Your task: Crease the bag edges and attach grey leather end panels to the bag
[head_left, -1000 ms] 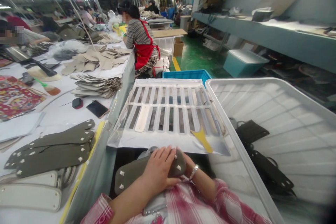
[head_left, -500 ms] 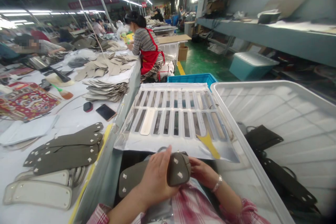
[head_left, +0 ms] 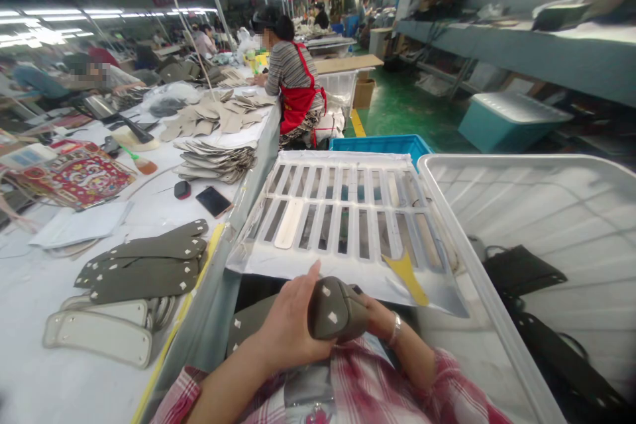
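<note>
A: Head view. Where is the piece in hand?
B: The dark padded piece (head_left: pixel 334 310) is low in the centre, in front of the person's torso, between the left hand (head_left: pixel 288 321) and the right hand (head_left: pixel 378 318). Its rounded end faces the wearer and bears two white marks.
A: State of the left fingers?
B: Grasping. The thumb runs along the lower edge and the fingers rise along the left side, one pointing upward. The palm lies against the piece.
A: And the right fingers?
B: Grasping the right side, set farther back. Most of their length is hidden behind the piece, so the exact hold cannot be told. A bracelet (head_left: pixel 396 328) circles that wrist.
A: Anything under the left forearm?
B: Dark material (head_left: pixel 254 317) with a white mark shows there; the hand covers any join to the piece, so whether they are one cannot be told.
A: Surroundings?
B: A slotted white panel (head_left: pixel 342 270) lies just beyond the hands, with a yellow patch (head_left: pixel 408 281) on its near right corner. To the right, a white bin (head_left: pixel 571 212) contains dark items (head_left: pixel 524 269). On the tabletop (head_left: pixel 59 387) at left, flat dark pieces (head_left: pixel 144 262) overlap above pale pieces (head_left: pixel 104 334).
</note>
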Demonstrator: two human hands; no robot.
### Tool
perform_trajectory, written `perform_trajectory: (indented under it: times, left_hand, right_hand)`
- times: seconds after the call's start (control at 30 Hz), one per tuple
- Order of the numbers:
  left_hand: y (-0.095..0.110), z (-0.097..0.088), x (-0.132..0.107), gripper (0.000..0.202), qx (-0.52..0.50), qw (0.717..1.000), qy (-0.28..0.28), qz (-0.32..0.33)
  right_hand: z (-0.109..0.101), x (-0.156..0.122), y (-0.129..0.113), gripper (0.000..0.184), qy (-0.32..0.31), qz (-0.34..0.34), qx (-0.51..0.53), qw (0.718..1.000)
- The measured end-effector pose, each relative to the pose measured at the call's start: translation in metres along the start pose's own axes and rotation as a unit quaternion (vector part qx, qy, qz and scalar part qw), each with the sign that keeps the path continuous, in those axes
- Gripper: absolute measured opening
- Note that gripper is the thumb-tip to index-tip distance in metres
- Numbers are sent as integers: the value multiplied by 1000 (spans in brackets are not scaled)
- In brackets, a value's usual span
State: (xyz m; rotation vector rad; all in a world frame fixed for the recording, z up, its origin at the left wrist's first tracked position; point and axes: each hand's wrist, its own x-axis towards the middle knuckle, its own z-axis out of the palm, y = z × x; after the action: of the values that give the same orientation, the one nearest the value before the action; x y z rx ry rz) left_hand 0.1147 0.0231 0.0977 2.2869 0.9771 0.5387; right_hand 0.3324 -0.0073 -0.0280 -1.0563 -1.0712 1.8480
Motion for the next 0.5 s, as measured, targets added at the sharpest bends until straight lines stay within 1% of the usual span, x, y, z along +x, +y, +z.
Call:
perform_trajectory:
  times: [0.07,0.13,0.17,0.2,0.23,0.27,0.3,0.33,0.37,0.4,0.47,0.5]
  left_hand:
    - [0,-12,-6,105,-22,999,24,-19]
    - [-2,-29,-13,103,-52,995,73,-49]
    - [-4,-39,-17,102,-69,990,103,-62]
    - [-7,-48,-22,100,-86,984,136,-73]
    - [-10,-57,-27,98,-103,977,171,-81]
    - [-14,-64,-32,96,-120,967,206,-88]
    - [-18,-70,-38,95,-138,955,245,-95]
    - [-22,-75,-44,93,-159,940,284,-103]
    - [-25,-78,-50,93,-178,922,323,-113]
    - [-29,-80,-56,92,-193,905,359,-122]
    - [-35,-81,-70,92,-200,880,410,-131]
    - [-37,-82,-76,92,-194,877,420,-129]
  right_hand:
    - [1,-13,-14,27,-10,28,-43,999]
    - [-5,-29,-34,32,-10,97,-110,989]
    - [-9,-36,-47,33,7,133,-143,981]
    - [-13,-42,-61,34,38,157,-172,972]
    - [-15,-46,-76,37,90,157,-193,964]
    - [-15,-49,-91,40,139,134,-201,960]
    - [-11,-48,-105,43,171,94,-203,960]
    - [-2,-45,-118,47,183,47,-203,961]
    - [12,-38,-129,49,175,5,-207,963]
    - [29,-28,-137,50,156,-29,-217,963]
    - [75,-1,-146,53,107,-74,-247,960]
    - [100,14,-147,55,78,-95,-256,959]
